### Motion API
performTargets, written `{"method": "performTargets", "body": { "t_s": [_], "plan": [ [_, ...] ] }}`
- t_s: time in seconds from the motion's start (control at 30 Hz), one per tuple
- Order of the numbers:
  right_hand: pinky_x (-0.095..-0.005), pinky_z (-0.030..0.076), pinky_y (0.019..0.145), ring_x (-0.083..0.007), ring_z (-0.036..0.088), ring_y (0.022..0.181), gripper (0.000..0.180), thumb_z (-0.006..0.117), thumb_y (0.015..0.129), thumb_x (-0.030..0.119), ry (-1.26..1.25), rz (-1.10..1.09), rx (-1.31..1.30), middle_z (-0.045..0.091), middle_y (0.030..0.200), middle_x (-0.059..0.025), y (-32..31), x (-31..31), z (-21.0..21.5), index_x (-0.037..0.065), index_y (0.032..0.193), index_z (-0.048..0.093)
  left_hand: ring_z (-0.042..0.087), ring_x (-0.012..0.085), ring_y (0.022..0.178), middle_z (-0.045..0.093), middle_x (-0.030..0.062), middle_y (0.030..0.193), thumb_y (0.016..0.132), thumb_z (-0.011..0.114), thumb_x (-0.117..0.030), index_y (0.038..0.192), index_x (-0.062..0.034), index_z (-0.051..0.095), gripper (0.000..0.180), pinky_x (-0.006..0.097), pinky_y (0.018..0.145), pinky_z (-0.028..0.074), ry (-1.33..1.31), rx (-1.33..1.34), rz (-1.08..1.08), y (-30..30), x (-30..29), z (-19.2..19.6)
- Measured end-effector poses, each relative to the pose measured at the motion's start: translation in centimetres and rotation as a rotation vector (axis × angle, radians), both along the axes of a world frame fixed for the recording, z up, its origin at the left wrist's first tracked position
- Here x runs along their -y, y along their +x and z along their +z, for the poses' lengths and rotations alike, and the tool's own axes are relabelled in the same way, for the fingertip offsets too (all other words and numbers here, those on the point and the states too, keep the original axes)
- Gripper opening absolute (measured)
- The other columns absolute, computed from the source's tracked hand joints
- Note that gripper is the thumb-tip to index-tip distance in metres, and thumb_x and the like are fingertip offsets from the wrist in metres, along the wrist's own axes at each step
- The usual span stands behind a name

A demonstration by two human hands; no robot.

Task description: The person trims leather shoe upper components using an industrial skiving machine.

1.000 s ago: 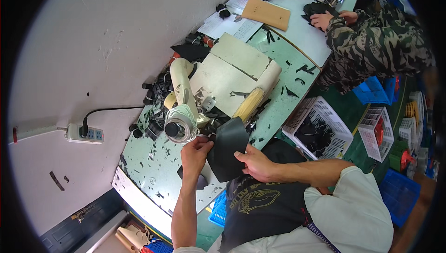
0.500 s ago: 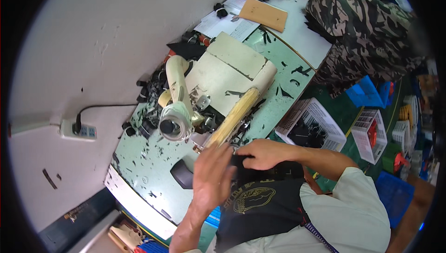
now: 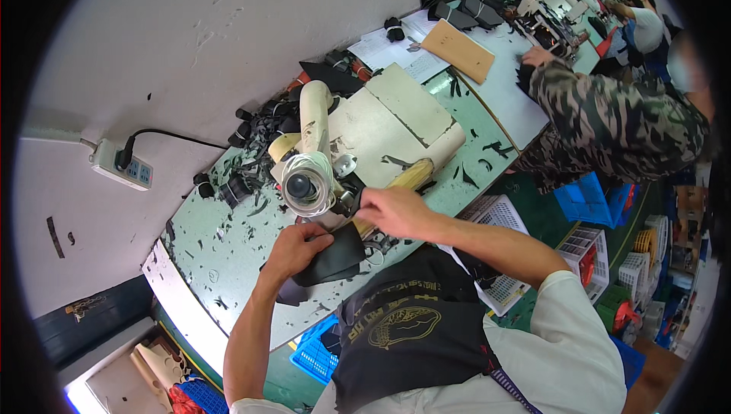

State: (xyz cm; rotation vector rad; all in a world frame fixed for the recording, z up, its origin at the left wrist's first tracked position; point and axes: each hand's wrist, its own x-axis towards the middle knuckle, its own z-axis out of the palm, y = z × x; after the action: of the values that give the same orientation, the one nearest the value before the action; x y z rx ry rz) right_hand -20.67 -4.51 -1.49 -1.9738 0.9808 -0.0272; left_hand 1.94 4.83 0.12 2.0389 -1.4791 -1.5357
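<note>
My left hand (image 3: 295,249) pinches the edge of a black, leather-like piece (image 3: 339,254), thumb on top, just in front of a cream bench machine (image 3: 388,113). Another dark piece (image 3: 292,292) shows partly beneath it on the table. My right hand (image 3: 397,212) is at the machine's front, fingers curled in beside the working head. Whatever those fingers grip is hidden. Behind the right hand runs a worn yellow bar (image 3: 415,175). Between the hands and the wall, a pale curved arm (image 3: 314,113) ends in a round, clear-rimmed part (image 3: 304,183).
Dark scraps litter the green tabletop (image 3: 205,262). Bundled black pieces (image 3: 242,131) lie along the wall. A power strip (image 3: 122,163) is fixed there. White baskets (image 3: 495,216) and a blue crate (image 3: 316,353) stand below. A co-worker in camouflage (image 3: 609,109) works at the right.
My left hand, raised and blurred before, now grips the black piece in front of the machine. My right hand has moved forward to the working head. The view has shifted, showing more of the co-worker.
</note>
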Motion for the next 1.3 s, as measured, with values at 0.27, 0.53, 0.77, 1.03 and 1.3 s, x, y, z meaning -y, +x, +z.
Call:
{"method": "performTargets", "body": {
  "t_s": [0.27,0.53,0.77,1.03,1.3],
  "plan": [
    [-0.0399,0.047,0.087,-0.0286,0.052,0.109,0.038,0.071,0.076,0.018,-0.418,0.256,-0.025,0.057,0.111,-0.0084,-1.0,3.7,2.1,0.008,0.11,0.057,0.06,0.0148,0.078,0.067,0.0064,0.084,0.084,0.068,-0.024,0.093,-0.002,0.069,0.024,0.03,0.072,0.046,-0.065,-0.053,0.131,0.2,1.2,-1.6],
    [-0.0387,0.045,0.087,-0.0269,0.052,0.107,0.034,0.073,0.068,0.014,-0.512,0.448,-0.087,0.057,0.107,-0.0076,-1.3,4.4,1.9,0.007,0.1,0.063,0.065,0.0146,0.083,0.071,0.0097,0.096,0.081,0.071,-0.022,0.106,-0.0021,0.069,0.033,0.028,0.079,0.048,0.101,-0.177,0.137,1.4,0.5,-1.1],
    [-0.0392,0.042,0.093,-0.0288,0.05,0.112,0.026,0.073,0.067,0.01,-0.446,0.538,-0.029,0.059,0.105,-0.0075,-1.1,4.9,3.0,0.013,0.092,0.067,0.065,0.016,0.087,0.071,0.0091,0.094,0.08,0.07,-0.022,0.104,-0.0042,0.07,0.03,0.03,0.081,0.048,-0.098,-0.086,0.181,0.0,1.4,-1.5],
    [-0.0397,0.044,0.09,-0.03,0.051,0.109,0.026,0.068,0.071,0.009,-0.303,0.552,-0.214,0.06,0.104,-0.0089,-1.5,5.5,3.2,0.014,0.096,0.066,0.066,0.0197,0.092,0.071,0.0103,0.097,0.077,0.071,-0.021,0.105,-0.0056,0.071,0.032,0.031,0.084,0.047,0.14,-0.067,0.194,0.9,0.8,-0.6],
    [-0.0408,0.043,0.09,-0.0308,0.05,0.109,0.026,0.066,0.071,0.006,-0.453,0.564,-0.005,0.057,0.109,-0.0104,-0.4,4.4,2.3,0.013,0.097,0.067,0.067,0.0239,0.091,0.071,0.0108,0.095,0.076,0.073,-0.022,0.105,-0.0095,0.071,0.031,0.034,0.083,0.049,-0.133,-0.021,0.145,0.1,1.2,-2.3]
  ]
}}
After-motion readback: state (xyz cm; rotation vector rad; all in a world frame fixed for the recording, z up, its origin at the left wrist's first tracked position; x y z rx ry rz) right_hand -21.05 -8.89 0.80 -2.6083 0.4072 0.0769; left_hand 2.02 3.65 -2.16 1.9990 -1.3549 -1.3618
